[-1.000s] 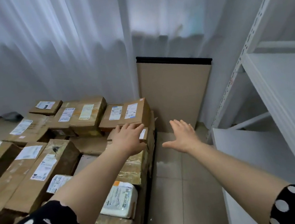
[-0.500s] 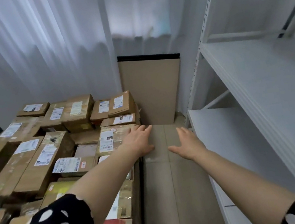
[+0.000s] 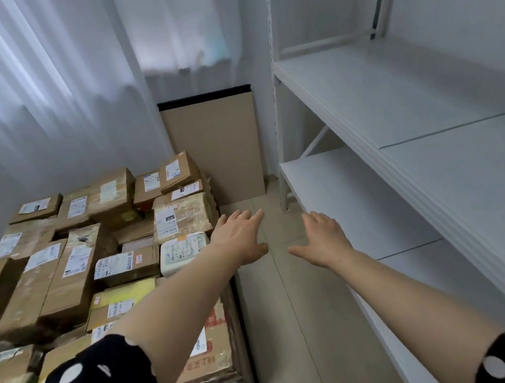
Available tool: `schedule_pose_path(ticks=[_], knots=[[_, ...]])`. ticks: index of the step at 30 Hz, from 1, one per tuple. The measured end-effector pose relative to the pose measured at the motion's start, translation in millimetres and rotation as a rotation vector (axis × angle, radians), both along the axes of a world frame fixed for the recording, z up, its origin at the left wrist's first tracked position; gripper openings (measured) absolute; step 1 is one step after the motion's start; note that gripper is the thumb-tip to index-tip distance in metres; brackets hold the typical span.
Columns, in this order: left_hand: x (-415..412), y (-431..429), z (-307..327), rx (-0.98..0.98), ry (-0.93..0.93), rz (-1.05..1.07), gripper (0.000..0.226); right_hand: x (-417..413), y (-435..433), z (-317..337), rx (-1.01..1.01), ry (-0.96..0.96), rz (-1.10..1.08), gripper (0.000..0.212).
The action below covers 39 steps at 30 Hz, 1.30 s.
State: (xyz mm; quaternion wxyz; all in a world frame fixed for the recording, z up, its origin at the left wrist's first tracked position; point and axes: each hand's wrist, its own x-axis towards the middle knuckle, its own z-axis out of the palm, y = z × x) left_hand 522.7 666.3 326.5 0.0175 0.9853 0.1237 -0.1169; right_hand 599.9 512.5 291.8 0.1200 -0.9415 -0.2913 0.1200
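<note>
Both my arms reach forward over a narrow strip of tiled floor [image 3: 272, 315]. My left hand [image 3: 240, 238] is stretched out with straight fingers and holds nothing; it hovers at the right edge of a pile of cardboard parcels [image 3: 91, 272], just right of a white padded parcel [image 3: 183, 252]. My right hand [image 3: 324, 237] is spread with the thumb out to the left, empty, above the floor beside a white metal shelf unit [image 3: 365, 112].
The parcels, most with white shipping labels, fill the left side. A tall brown flat carton [image 3: 220, 149] leans against the back wall. White curtains [image 3: 44, 92] hang behind the pile. The shelf boards [image 3: 462, 176] on the right are bare.
My left hand has come off the far parcels and drawn back to the pile's right edge. The view has swung right, showing more of the shelf unit. Both hands stay empty.
</note>
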Motion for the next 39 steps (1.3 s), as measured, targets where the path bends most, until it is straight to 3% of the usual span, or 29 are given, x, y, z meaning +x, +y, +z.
schedule_pose_path(ticks=[11,18,28,39], knots=[[-81.7,-72.2,26.4,-0.013,-0.178,-0.460,0.073,-162.9,-94.2,41.5,-0.022,-0.193,-0.473,0.061],[-166.5,-150.5,63.5,-0.069,-0.233,-0.777,0.071,-310.6,-164.4,86.8,-0.136,-0.254,-0.797,0.072],[-303.0,-300.4,144.3,-0.080,-0.389,-1.139,0.070,-500.2,-289.4,159.9,-0.182,-0.412,-1.122,0.068],[-509.1,-536.5,237.4,-0.216,-0.616,-1.441,0.068,-746.0,-475.2,248.1,-0.229,-0.539,-1.387,0.065]])
